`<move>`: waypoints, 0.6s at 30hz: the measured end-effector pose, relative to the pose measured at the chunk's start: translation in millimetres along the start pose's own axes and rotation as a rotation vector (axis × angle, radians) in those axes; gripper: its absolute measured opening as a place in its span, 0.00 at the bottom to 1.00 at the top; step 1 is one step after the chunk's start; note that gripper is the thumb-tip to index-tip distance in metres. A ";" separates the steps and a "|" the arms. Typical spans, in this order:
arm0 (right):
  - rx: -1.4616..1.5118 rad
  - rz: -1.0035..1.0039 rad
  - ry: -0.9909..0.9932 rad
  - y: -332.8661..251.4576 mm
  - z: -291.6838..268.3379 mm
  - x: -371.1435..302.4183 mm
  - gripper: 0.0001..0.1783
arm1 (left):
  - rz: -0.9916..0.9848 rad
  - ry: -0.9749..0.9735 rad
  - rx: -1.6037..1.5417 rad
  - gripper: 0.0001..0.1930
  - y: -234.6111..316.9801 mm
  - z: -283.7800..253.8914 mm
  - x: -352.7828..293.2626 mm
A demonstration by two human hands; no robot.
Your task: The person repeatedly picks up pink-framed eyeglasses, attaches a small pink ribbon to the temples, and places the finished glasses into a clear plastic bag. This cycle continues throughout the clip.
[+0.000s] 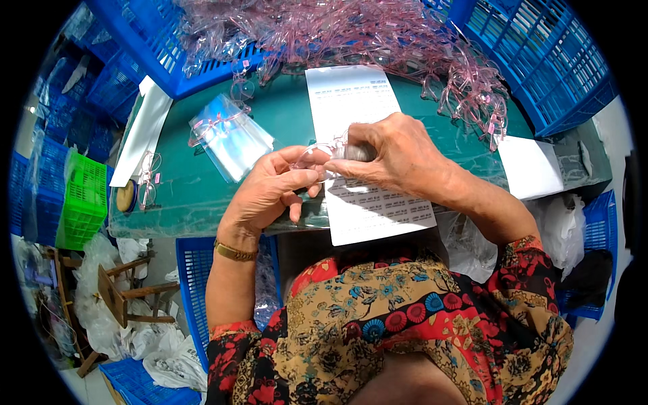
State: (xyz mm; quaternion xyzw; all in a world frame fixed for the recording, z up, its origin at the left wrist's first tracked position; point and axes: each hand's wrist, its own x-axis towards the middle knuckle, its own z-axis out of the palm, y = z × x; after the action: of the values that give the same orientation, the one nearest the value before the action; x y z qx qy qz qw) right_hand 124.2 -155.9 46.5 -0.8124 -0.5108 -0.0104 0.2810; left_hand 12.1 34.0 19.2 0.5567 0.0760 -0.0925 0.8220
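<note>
My left hand (270, 185) is closed on a pair of clear, pink-tinted eyeglasses (308, 152), holding them by one side. On their other side, my right hand (408, 156) has its thumb and fingers curled round the frame. A greyish patch shows between those fingers, too unclear to name. Both hands are just above a long white sheet (354, 101) with rows of small dark print, which reaches past the table's near edge. Left of the hands lies a stack of clear plastic sleeves (239, 145), with another pair of glasses (217, 121) on top.
Many pink glasses in clear wrap form a heap (344, 34) along the far side of the green table (185, 196). Blue crates (540, 61) flank it. A white paper (530, 167) lies right; loose glasses (150, 182) and a round lid (126, 197) lie left. A wooden stool (113, 295) stands below.
</note>
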 end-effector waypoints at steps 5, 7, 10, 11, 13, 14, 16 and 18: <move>0.124 0.177 0.115 21.8 -11.0 7.7 0.28 | 0.048 -0.027 -0.076 0.16 -2.4 -8.3 -2.1; 0.214 0.227 0.079 37.1 -11.7 8.8 0.29 | 0.059 -0.048 -0.115 0.13 -3.9 -10.8 -2.0; 0.431 0.247 -0.041 52.3 -5.1 9.8 0.27 | 0.061 -0.064 -0.164 0.10 -6.7 -16.2 -0.5; 0.520 0.293 -0.116 52.2 -5.6 10.2 0.26 | 0.062 -0.063 -0.174 0.09 -7.6 -16.6 0.2; 0.777 0.233 -0.191 51.3 -3.7 11.3 0.19 | 0.064 -0.032 -0.187 0.07 -7.6 -15.2 -0.2; 0.877 0.192 -0.228 49.5 -2.7 10.4 0.18 | 0.066 -0.005 -0.191 0.06 -7.9 -13.0 -0.3; 1.033 0.187 -0.300 36.8 -4.7 8.3 0.17 | 0.067 0.029 -0.160 0.07 -9.2 -12.5 -1.0; 1.018 0.221 -0.318 33.5 -5.0 7.0 0.17 | 0.066 0.038 -0.089 0.11 -7.8 -10.0 -1.8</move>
State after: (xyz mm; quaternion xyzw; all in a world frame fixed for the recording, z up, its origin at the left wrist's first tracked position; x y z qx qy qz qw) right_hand 156.8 -163.2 38.0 -0.6139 -0.3993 0.3910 0.5576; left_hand 8.3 40.6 9.0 0.5233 0.0773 -0.0515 0.8471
